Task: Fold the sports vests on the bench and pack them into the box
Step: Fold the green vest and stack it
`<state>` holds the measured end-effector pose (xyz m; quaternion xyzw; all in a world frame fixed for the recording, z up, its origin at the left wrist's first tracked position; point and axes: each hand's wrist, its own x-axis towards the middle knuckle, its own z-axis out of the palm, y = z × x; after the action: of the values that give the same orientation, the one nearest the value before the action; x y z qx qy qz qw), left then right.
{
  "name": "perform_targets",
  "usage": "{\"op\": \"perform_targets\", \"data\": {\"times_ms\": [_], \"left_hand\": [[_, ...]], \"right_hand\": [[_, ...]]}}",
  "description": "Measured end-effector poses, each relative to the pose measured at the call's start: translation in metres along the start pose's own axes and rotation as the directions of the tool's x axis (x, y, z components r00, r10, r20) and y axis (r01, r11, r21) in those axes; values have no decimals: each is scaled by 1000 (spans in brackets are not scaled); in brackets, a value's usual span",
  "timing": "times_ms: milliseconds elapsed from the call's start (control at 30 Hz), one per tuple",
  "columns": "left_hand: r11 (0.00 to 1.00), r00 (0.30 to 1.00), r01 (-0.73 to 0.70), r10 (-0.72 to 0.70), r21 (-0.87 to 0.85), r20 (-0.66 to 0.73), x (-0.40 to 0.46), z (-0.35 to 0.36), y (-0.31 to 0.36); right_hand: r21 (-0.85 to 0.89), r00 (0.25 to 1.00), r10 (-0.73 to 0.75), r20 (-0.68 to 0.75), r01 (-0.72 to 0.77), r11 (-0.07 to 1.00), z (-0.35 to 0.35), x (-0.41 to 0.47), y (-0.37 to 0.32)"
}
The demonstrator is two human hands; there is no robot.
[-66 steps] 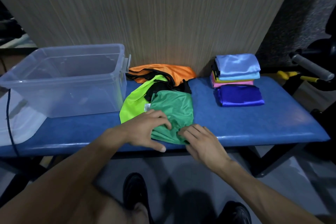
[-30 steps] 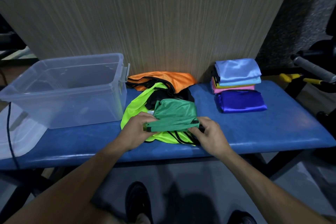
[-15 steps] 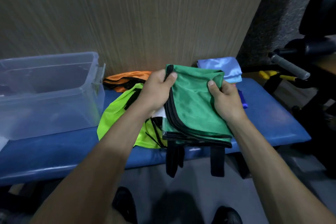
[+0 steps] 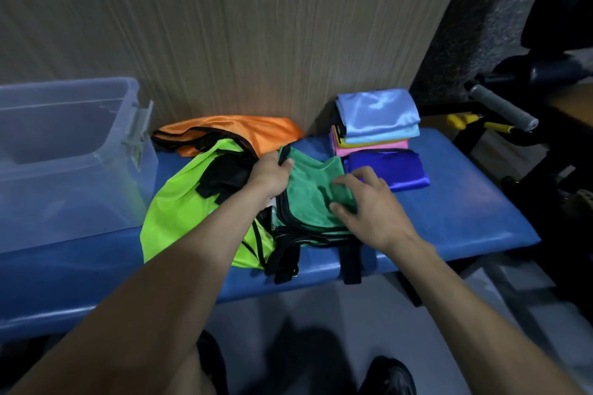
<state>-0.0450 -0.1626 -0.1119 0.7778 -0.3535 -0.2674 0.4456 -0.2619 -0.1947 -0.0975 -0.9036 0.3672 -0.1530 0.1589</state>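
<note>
Left hand (image 4: 268, 175) grips green vest (image 4: 313, 192) beside folded stack (image 4: 377, 128).

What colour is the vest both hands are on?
Green with black trim, seen in the head view.

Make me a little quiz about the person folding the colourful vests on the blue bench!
1. True or false: the clear box already holds folded vests.
2. Which vest does the left hand grip? A orange, B green, C purple.
3. Fill in: the folded stack has a light ____ vest on top.

Key
1. False; no vests show in it.
2. B, the green vest; the right hand rests on it too.
3. Blue.
</note>
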Motion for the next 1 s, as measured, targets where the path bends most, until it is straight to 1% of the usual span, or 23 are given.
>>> {"op": "perform_targets", "data": {"times_ms": [33,67,100,133,167,200,233,267,300,333,367,400,433,500,567,633,700,767,833,867,933,967,1000], "left_hand": [[992,999,-42,44,117,-19,-1,-3,1],[953,993,-99,113,285,-33,-4,-7,4],[863,976,-163,212,478,-50,-8,-10,9],[741,936,-232,347,630,-63,-16,-14,15],[638,866,-327,498,697,-49,-26,-15,22],[579,788,-467,615,668,18,-36,-16,29],[570,729,-623,672,535,133,-45,-14,34],[580,679,-730,679,362,280,-56,-10,34],[589,634,-767,634,254,444,-67,-5,31],[574,583,-787,569,227,580,-76,-1,26],[535,547,-805,505,256,668,-82,2,21],[499,531,-818,464,286,709,-85,3,15],[483,535,-819,453,308,713,-86,1,11],[493,563,-809,493,320,663,-82,-3,6],[502,578,-800,499,328,645,-82,-6,6],[521,579,-794,490,314,652,-85,-8,5],[535,579,-788,478,303,661,-87,-11,5],[526,567,-794,463,305,681,-88,-13,6],[496,559,-801,421,335,714,-90,-13,5],[481,560,-802,399,354,726,-89,-13,3],[468,575,-793,364,390,733,-87,-12,-2],[470,581,-788,352,398,734,-85,-12,-3],[474,584,-784,346,401,734,-83,-12,-3]], "right_hand": [[-4,999,-36,18,36,999,-3,-3,4],[18,997,-67,42,66,998,-7,-8,7],[54,992,-116,47,113,992,-10,-12,12],[83,986,-162,41,158,984,-13,-17,15],[110,979,-203,28,198,974,-15,-22,20],[127,972,-234,20,230,965,-17,-28,23],[134,964,-265,13,261,956,-19,-34,27],[126,956,-294,17,289,949,-21,-40,29],[113,945,-327,23,323,940,-22,-48,30],[91,933,-359,35,355,930,-23,-56,32],[53,921,-385,51,383,922,-21,-64,33],[-13,917,-392,79,394,919,-17,-73,33],[-95,916,-386,111,397,913,-11,-81,31],[-261,919,-364,154,393,882,6,-92,28],[-349,932,-338,133,363,864,20,-95,27],[-353,935,-348,67,348,868,25,-94,30],[-332,919,-395,-21,366,869,25,-95,31],[-322,901,-422,-102,371,871,25,-96,32],[-275,900,-412,-140,364,890,25,-92,33],[-198,912,-383,-149,351,915,23,-90,32],[47,945,-279,-169,290,956,17,-82,27],[156,962,-215,-168,241,958,12,-78,25],[223,975,-158,-156,191,956,8,-72,22]]}}
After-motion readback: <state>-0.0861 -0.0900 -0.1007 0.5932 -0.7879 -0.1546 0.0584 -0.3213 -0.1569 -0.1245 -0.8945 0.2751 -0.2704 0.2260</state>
